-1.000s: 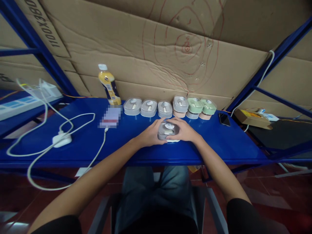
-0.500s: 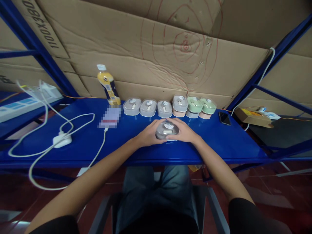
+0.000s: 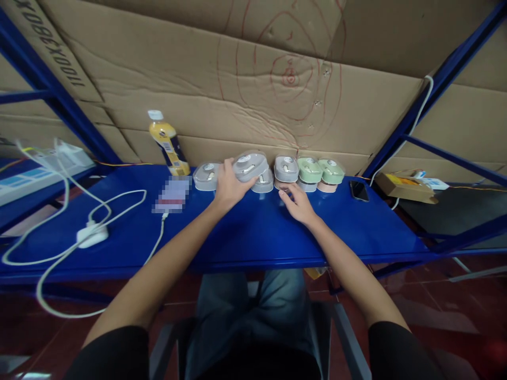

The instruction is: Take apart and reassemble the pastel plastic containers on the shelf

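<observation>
My left hand (image 3: pixel 230 187) grips a grey lidded container (image 3: pixel 249 165) with a clear top, a white clip and a round sticker. This container is tilted and sits over the row, partly covering the grey container (image 3: pixel 263 182) behind it; whether they touch I cannot tell. Left of the hand stands another grey container (image 3: pixel 205 177), partly hidden by the fingers. My right hand (image 3: pixel 298 205) holds nothing, its fingers apart, just in front of a grey container (image 3: pixel 286 169) stacked on a pink one. Beside that are two green-topped containers (image 3: pixel 309 170), (image 3: pixel 331 171) on lower ones.
A yellow drink bottle (image 3: pixel 169 143) stands at the back left, with a pixelated flat item (image 3: pixel 172 194) before it. White cables and a charger (image 3: pixel 92 235) lie left. A phone (image 3: pixel 359 191) and a cardboard box (image 3: pixel 406 188) are right. Cardboard (image 3: pixel 178 79) walls the back.
My left hand has carried the grey container from the table's front up and leftward to the row. My right hand has let go of it and moved to the stacked containers.
</observation>
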Motion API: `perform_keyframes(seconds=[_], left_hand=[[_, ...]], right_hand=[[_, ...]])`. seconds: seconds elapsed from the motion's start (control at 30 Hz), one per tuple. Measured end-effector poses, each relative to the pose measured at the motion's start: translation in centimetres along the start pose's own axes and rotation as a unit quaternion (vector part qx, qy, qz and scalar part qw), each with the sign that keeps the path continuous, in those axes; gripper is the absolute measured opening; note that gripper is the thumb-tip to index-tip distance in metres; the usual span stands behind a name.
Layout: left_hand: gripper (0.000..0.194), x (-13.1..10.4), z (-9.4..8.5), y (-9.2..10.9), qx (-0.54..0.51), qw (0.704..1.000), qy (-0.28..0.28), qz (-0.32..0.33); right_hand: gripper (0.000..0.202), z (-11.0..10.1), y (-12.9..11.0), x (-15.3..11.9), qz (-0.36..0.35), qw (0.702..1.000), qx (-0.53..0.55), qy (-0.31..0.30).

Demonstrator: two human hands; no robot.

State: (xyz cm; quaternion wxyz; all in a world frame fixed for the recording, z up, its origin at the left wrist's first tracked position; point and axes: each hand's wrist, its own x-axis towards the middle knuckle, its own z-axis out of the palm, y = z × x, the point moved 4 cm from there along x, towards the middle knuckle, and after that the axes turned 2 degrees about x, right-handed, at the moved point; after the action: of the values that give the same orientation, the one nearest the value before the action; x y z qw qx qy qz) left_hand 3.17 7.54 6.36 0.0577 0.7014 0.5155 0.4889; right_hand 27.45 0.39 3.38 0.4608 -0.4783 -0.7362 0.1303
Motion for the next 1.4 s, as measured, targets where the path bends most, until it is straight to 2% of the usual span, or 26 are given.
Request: perform_keyframes(seconds=[0.2,0.33,0.57,0.93,1.1,1.2,1.3,1.4], left_hand=[[0.073,1.8,3.5,2.3,0.1,0.993,-0.029,-0.064],[0.07,1.8,4.7,3.4,0.178,0.979,-0.057,-0.082],[0.068,1.6,5.6,4.3,0.226,0.971,-0.067,-0.049],[0.073,2.2,5.2,5.6,0.229,0.966,-0.085,-0.081],[0.08,1.6,4.3,5.4,0.229,0.966,-0.104,-0.053],[0.079,1.6,2.4,4.4,0.228,0.968,-0.093,-0.037],[0.069,2.2,-0.4,2.1,0.242,0.968,-0.057,-0.034],[0.057,3.1,-2.7,-1.2,0.282,0.956,-0.047,-0.064]], right_hand=[[0.05,0.1,0.9,0.1,0.014,1.0,-0.009,-0.003],[0.043,0.3,1.1,0.1,0.011,1.0,-0.005,-0.003],[0.039,0.4,1.0,0.1,0.016,1.0,-0.002,-0.019],[0.04,0.5,1.1,0.1,0.016,0.999,-0.022,-0.028],[0.042,0.4,1.1,0.1,0.015,0.999,-0.019,-0.029],[0.041,0.4,1.0,0.0,0.009,0.999,-0.017,-0.028],[0.041,0.3,0.9,0.0,0.004,1.0,-0.014,-0.024],[0.039,0.4,0.9,-0.1,0.005,1.0,-0.016,-0.025]])
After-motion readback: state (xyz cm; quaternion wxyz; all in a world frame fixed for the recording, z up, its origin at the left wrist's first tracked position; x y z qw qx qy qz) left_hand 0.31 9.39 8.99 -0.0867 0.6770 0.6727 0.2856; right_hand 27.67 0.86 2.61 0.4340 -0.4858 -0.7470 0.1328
